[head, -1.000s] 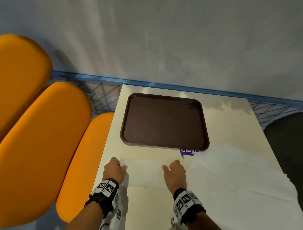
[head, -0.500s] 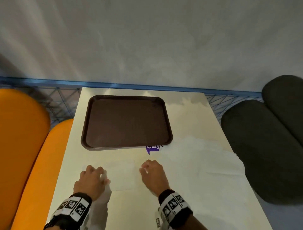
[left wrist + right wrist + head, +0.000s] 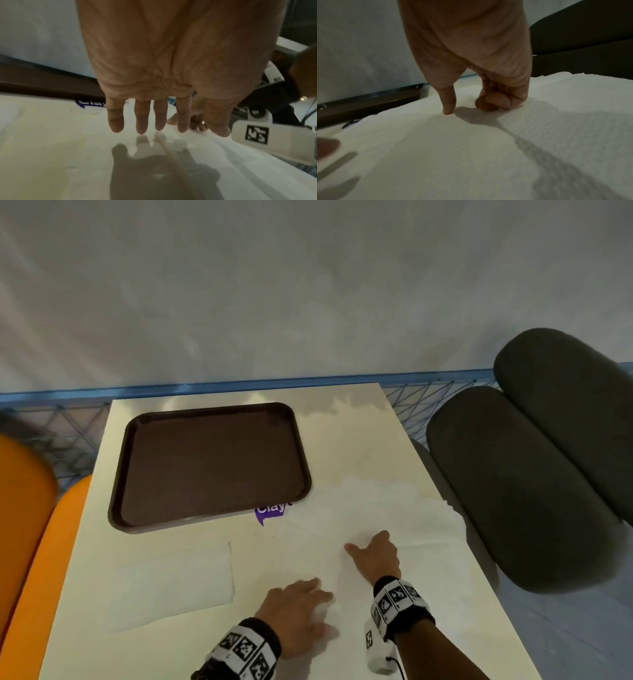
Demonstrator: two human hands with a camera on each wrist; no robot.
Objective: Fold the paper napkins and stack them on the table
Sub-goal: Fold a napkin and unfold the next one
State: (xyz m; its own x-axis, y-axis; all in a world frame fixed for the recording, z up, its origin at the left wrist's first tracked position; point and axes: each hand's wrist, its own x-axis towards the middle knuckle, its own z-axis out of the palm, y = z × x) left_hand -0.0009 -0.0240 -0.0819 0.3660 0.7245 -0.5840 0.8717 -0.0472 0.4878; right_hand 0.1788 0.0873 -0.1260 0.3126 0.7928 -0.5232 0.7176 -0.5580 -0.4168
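Right grip (image 3: pixel 371 553) rests on the unfolded napkin (image 3: pixel 394 525), fingers curled, thumb straight, pinching nothing visible; the sheet spreads away to its right. Left grip (image 3: pixel 294 607) lies flat and relaxed at its near-left edge. Folded napkin (image 3: pixel 174 583) lies apart, leftwards on the counter (image 3: pixel 342 440).

Purple sticker (image 3: pixel 272 512) half under the tray (image 3: pixel 209 525), lettering cut short; curled right fingertips (image 3: pixel 494 103) tucked from sight.

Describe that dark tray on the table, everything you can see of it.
The tray is dark brown, rectangular with rounded corners and a raised rim, apparently plastic with a finely textured floor. It lies flat and empty on the far left part of the pale table. Its near right corner partly covers a purple sticker. Neither hand touches it.
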